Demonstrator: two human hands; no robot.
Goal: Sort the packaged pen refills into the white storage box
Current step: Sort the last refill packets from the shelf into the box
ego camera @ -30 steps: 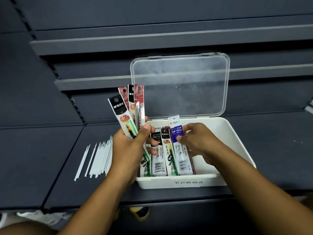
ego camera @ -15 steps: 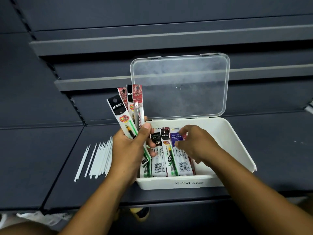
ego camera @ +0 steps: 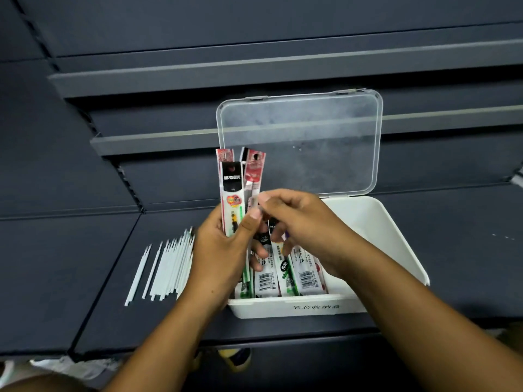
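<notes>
Several packaged refills (ego camera: 232, 193) held upright at the white storage box (ego camera: 396, 250).
Loose white refill tubes (ego camera: 164, 267) lie in a row on the dark shelf (ego camera: 70, 264) at left centre. Just right of them the left hand (ego camera: 223, 256) has its grip closed round the upright bundle. The right hand (ego camera: 305, 230), fingers curled, touches the bundle's right edge; whether its grip holds a packet cannot be told. Under it more packets (ego camera: 285, 274) lie side by side in the box's left part, the clear lid (ego camera: 311, 142) standing open behind.
</notes>
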